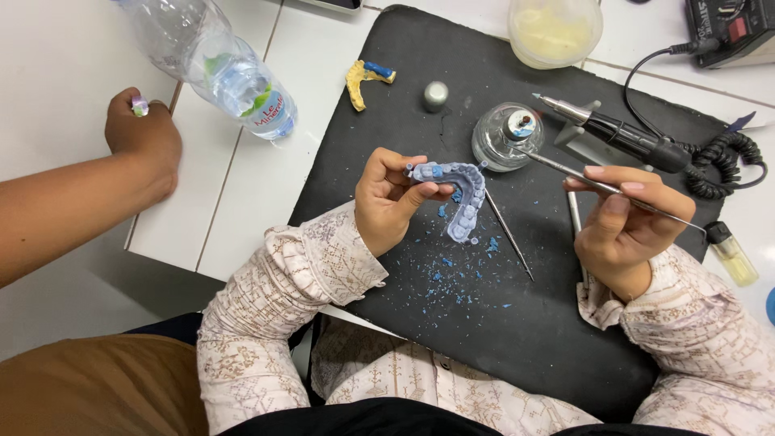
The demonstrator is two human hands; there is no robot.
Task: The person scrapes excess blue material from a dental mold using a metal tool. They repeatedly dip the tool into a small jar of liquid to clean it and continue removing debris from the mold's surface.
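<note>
I am counting from the head view: two hands of my own, one grey dental arch model, and three slim metal instruments. My left hand is pinching the model, thumb and fingertips closed on its upper left end, and holding it up over the black mat. The model is lying with one limb running left to right at the top and the other limb bending down toward me, so its long axis is sloping from upper left to lower right, with blue wax on its teeth. My right hand is curling its fingers closed around one thin metal probe, whose tip is pointing up and left toward the glass burner while its tail is sticking out to the right. A second instrument is lying on the mat just below the model, angled down to the right, and a third is showing partly behind my right hand. One black handpiece is resting on its stand, tip pointing left. I am also seeing one yellow cast, one small metal cylinder, one plastic bottle, one translucent tub and one lighter. Many blue shavings are scattered on the mat. One other person's fist is resting on the white table at the left, gripping something small.
</note>
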